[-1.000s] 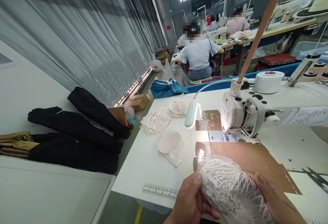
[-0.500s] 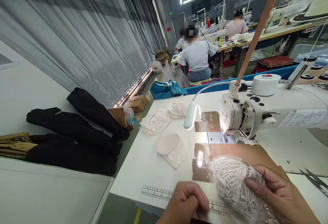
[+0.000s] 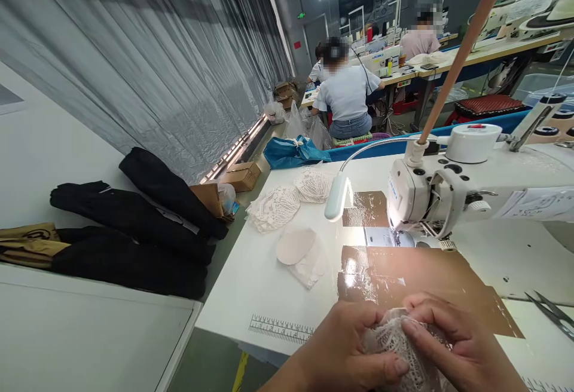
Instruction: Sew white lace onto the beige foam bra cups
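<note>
A white lace cup (image 3: 399, 350) is bunched between my two hands at the front edge of the sewing table. My left hand (image 3: 345, 347) grips its left side, thumb on top. From the right, my right hand (image 3: 452, 338) pinches the upper edge. Much of the cup is hidden by my fingers. Beyond my hands stands a white sewing machine (image 3: 408, 195), its needle area lit. Two more lace cups (image 3: 273, 207) lie at the table's far left, and a smooth beige oval pad with thin fabric (image 3: 296, 247) lies nearer.
Scissors (image 3: 553, 314) rest at the right. A bendable lamp (image 3: 336, 198) hangs over the table left of the machine head. Brown tape (image 3: 430, 272) covers part of the tabletop, and a printed ruler (image 3: 280, 328) runs along the front edge. Co-workers (image 3: 345, 96) sit at machines beyond.
My left hand was on the lace cup, let go half a second ago and now grips it again. The cup has been turned and bunched nearer to me.
</note>
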A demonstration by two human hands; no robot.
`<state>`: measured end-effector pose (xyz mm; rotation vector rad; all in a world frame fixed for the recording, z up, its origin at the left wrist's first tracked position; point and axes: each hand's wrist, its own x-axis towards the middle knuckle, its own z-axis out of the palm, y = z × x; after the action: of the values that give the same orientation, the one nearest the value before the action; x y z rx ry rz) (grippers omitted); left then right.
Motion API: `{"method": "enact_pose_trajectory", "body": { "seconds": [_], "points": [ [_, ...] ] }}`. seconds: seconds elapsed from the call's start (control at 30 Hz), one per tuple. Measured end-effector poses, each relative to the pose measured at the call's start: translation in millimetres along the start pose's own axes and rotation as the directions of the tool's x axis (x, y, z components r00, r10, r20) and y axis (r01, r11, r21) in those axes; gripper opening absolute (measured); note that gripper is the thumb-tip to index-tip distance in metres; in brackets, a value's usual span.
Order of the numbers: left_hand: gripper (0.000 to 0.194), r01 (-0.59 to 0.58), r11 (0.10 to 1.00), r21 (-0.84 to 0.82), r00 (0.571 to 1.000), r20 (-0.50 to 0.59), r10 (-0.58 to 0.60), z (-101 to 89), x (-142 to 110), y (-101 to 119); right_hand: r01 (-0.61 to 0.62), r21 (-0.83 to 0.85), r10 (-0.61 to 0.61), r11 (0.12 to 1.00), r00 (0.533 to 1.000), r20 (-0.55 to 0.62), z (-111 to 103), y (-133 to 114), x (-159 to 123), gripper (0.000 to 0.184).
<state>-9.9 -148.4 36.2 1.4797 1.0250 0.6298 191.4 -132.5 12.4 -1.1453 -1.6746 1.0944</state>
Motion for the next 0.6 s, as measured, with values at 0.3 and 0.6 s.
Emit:
{"method": "enact_pose_trajectory", "body": {
  "seconds": [0.3,0.6],
  "points": [
    [0.035,-0.008,1.0,0.015,1.0,-0.025,0.009,-6.0,10.5,1.4,-0.01,0.0,0.01,1.0,0.997,-0.07,5.5,5.8,-2.2,0.03],
    [0.028,-0.06,0.996,-0.061,0.998,-0.035,0.058,-1.5,24.9,-0.3,-0.007,-0.004,0.006,1.0,0.994,-0.106,1.6,11.3,-2.0,0.031]
  ]
}}
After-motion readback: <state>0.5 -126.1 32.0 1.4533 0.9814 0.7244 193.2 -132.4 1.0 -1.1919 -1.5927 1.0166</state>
